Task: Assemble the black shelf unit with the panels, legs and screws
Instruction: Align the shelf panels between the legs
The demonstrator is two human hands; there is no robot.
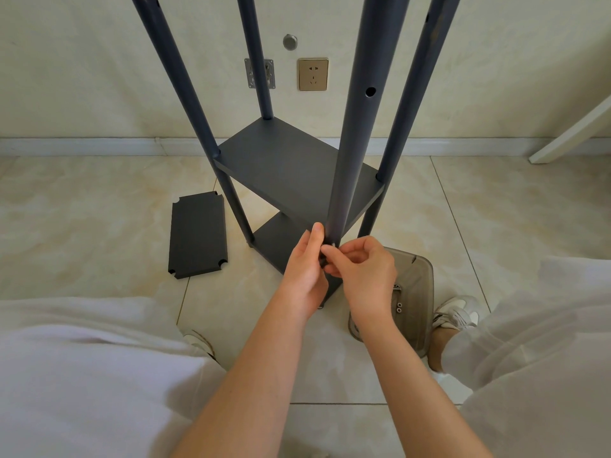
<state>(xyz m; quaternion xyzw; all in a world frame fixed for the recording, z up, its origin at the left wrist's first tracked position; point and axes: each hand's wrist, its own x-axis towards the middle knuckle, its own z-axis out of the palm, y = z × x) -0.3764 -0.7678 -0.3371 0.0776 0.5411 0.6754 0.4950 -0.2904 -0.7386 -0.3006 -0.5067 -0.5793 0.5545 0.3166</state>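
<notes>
The black shelf unit stands upright on the floor with four dark legs; a shelf panel (291,166) sits partway up and a lower panel (274,241) lies below it. My left hand (305,269) grips the near leg (358,127) just under the upper panel's front corner. My right hand (360,269) pinches a small dark part, seemingly a screw, against that leg; the part itself is mostly hidden by my fingers. A loose black panel (197,234) with notched corners lies flat on the tiles to the left.
A clear plastic tray (413,292) holding small screws sits on the floor to the right of my hands. My knees in white trousers flank the unit. A wall socket (313,74) and skirting board are behind. A white furniture leg (572,133) leans at the right.
</notes>
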